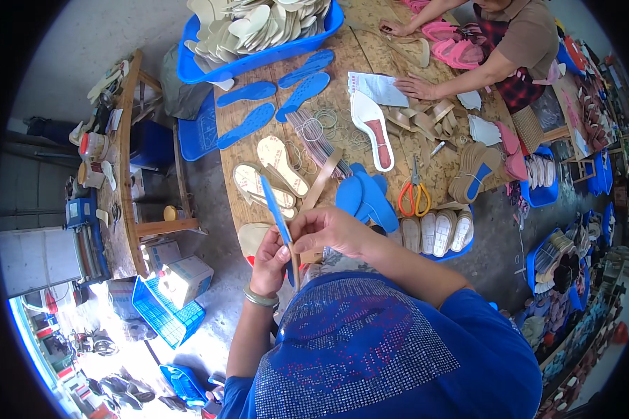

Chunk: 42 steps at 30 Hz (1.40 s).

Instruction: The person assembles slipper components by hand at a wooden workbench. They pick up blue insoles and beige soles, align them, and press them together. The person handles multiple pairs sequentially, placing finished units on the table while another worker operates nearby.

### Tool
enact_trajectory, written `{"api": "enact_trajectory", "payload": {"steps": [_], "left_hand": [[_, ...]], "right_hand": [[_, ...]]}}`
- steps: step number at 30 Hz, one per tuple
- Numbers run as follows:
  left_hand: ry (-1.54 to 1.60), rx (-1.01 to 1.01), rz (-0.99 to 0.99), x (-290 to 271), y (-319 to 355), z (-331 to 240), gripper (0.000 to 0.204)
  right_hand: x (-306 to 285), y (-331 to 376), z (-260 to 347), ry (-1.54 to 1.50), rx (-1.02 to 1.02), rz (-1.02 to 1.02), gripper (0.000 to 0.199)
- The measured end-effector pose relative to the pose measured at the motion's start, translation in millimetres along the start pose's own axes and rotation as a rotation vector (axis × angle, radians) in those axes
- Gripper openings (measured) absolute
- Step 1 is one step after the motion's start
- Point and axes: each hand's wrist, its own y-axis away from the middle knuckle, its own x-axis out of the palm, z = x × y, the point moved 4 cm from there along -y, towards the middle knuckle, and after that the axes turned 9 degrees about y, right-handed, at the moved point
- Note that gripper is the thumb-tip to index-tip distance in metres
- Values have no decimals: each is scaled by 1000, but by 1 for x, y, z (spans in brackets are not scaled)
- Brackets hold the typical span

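Note:
Close to my body, my left hand is closed around a blue insole that stands nearly upright, edge toward me. A tan strip runs along its lower part. My right hand pinches at the insole's side by the strip; its fingertips are partly hidden. Just beyond my hands lie cream insoles with tan straps. To the right of them sits a pile of blue insoles. A bundle of thin striped strips lies behind, beside loose rubber bands.
Orange-handled scissors and a white insole lie on the wooden table. A blue tub holds cream insoles at the back. Across the table, a co-worker's hand rests on a paper sheet. A blue crate stands on the floor, left.

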Motion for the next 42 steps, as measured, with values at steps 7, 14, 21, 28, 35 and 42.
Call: {"api": "enact_trajectory", "payload": {"steps": [7,14,21,28,35,42], "left_hand": [[-44,-39,54,-4,2,-4,61],[78,-93,-38,-3,-1,-3,42],[-86,29,-247,9,-4,-17,29],[67,-150,-270,17,-16,-19,28],[53,28,-405,10,-45,-46,27],[65,34,-411,11,-7,-56,31]], "right_hand": [[4,1,1,-54,-90,18,21],[-4,-3,-7,-125,-114,-37,21],[-12,-2,-5,121,-173,-358,33],[-36,-17,-3,179,-96,-395,16],[-94,-92,87,690,-366,-380,11],[-216,-191,303,1793,-277,-991,53]]}}
